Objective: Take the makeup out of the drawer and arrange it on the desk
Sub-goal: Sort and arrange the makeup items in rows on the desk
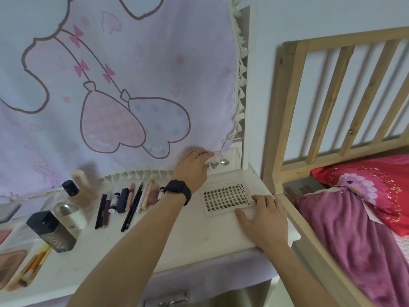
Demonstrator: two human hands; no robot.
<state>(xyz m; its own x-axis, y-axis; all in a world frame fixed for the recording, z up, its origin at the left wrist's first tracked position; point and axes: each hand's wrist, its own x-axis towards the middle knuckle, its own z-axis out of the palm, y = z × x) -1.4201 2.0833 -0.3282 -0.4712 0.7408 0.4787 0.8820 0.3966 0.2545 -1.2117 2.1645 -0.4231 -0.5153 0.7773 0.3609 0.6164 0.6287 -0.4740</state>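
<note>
A clear lash case [223, 197] with rows of dark false lashes lies on the white desk [188, 231] at its right end, its transparent lid [230, 161] standing open. My right hand [264, 220] rests flat on the case's near right corner. My left hand [193, 166], a black watch on the wrist, reaches to the lid's left edge with fingers curled at it. Left of the case, several pencils and lip tubes [130, 201] lie in a row. Bottles [68, 212] and a black box [52, 231] stand further left. The drawer [199, 299] below is open.
A pink cartoon cloth [110, 85] hangs behind the desk, its tassels touching the back edge. Brushes [31, 268] and palettes [10, 262] lie at the far left. A wooden bed frame [332, 96] with a red pillow [376, 191] and purple blanket stands close on the right.
</note>
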